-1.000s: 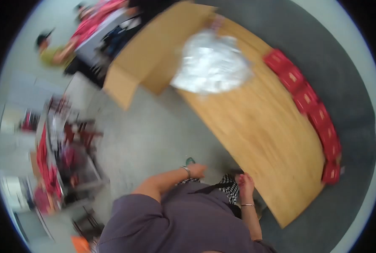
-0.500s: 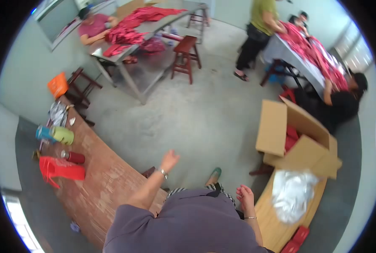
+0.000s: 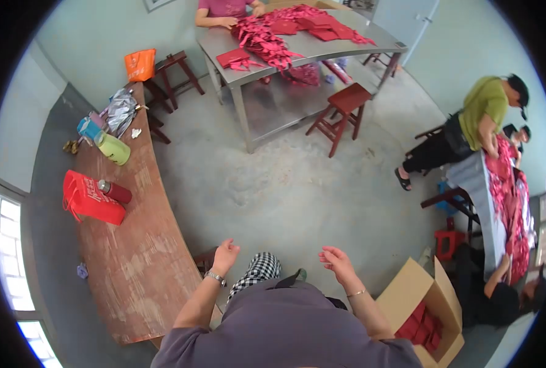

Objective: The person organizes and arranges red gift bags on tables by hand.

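My left hand (image 3: 226, 255), with a watch at its wrist, hangs over the floor beside the worn wooden table (image 3: 141, 264). Its fingers are loosely bent, and nothing shows in it. On the other side, my right hand (image 3: 338, 264) is held out in the air, fingers apart and bare of any object. Closest to that arm stands an open cardboard box (image 3: 403, 284) with red folded pieces (image 3: 421, 328) inside. Neither hand touches anything.
A red bag (image 3: 94, 202), dark red bottle (image 3: 115, 191) and green bottle (image 3: 112, 149) stand on the wooden table. Ahead are a stool (image 3: 349, 98) and a metal table (image 3: 322, 55) with red ribboned pieces. People work there and at the cloth-covered table (image 3: 474, 184) on the right.
My view has turned to the right and my body has moved ahead. The cardboard box now lies lower, near my right arm. My right hand has come up and forward.
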Demonstrator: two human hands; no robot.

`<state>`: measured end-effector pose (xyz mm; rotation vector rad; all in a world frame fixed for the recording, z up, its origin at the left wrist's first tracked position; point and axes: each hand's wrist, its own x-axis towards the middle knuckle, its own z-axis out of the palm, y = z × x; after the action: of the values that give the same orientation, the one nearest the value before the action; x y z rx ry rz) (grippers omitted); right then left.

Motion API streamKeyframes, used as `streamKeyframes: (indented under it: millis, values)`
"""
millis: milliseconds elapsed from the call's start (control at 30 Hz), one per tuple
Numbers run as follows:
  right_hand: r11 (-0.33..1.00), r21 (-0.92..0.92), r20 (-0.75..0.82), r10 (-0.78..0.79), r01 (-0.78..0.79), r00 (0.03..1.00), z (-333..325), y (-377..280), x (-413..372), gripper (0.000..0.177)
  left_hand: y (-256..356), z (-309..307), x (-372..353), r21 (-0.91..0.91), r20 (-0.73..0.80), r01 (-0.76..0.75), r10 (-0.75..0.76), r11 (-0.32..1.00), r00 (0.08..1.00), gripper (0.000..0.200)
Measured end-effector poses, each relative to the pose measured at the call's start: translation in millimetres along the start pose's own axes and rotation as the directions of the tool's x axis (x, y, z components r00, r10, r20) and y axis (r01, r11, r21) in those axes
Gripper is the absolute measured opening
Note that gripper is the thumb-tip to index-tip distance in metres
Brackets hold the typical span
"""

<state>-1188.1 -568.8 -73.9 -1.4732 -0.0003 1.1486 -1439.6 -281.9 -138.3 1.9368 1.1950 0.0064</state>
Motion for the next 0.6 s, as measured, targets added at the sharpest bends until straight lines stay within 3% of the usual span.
streamKeyframes:
  millis: [33,167,233,300,367,433,467,533,600]
  values:
    - [0.992,-0.123,0.06,0.018,-0.01,0.998,10,-16,25,0.033,2,-9,6,-0.045,-0.063,-0.014,0.011,0.999,0.998,0.047]
    - [0.974,-0.227,0.18,0.039,0.003,0.983,70,-82,127,0.034,-24,-28,52,-0.234,-0.204,0.018,-0.067,0.972,0.977,0.045]
    - [0.945,-0.285,0.238,-0.09,0.158,0.967,106,-111,182,0.034,-23,-46,87,-0.267,-0.196,0.052,-0.107,0.962,0.975,0.043]
    - [0.93,-0.307,0.222,-0.137,0.203,0.965,146,-149,233,0.036,-24,-63,138,-0.477,-0.152,0.147,-0.246,0.867,0.957,0.04]
    - [0.892,-0.324,0.224,-0.25,0.314,0.942,190,-187,282,0.034,-10,-94,180,-0.468,-0.131,0.133,-0.217,0.874,0.967,0.037]
    - [0.753,-0.427,0.251,-0.433,0.501,0.866,232,-233,333,0.031,22,-125,218,-0.493,-0.197,0.017,-0.13,0.87,0.972,0.036]
    - [0.721,-0.43,0.241,-0.488,0.543,0.839,252,-251,365,0.029,37,-140,233,-0.488,-0.189,0.028,-0.137,0.872,0.972,0.036]
    - [0.642,-0.463,0.208,-0.592,0.612,0.778,290,-292,424,0.029,69,-168,268,-0.475,-0.246,-0.089,-0.035,0.876,0.969,0.037]
    - [0.545,-0.563,0.168,-0.66,0.621,0.732,325,-338,475,0.032,88,-188,299,-0.544,-0.211,-0.081,-0.042,0.835,0.977,0.039]
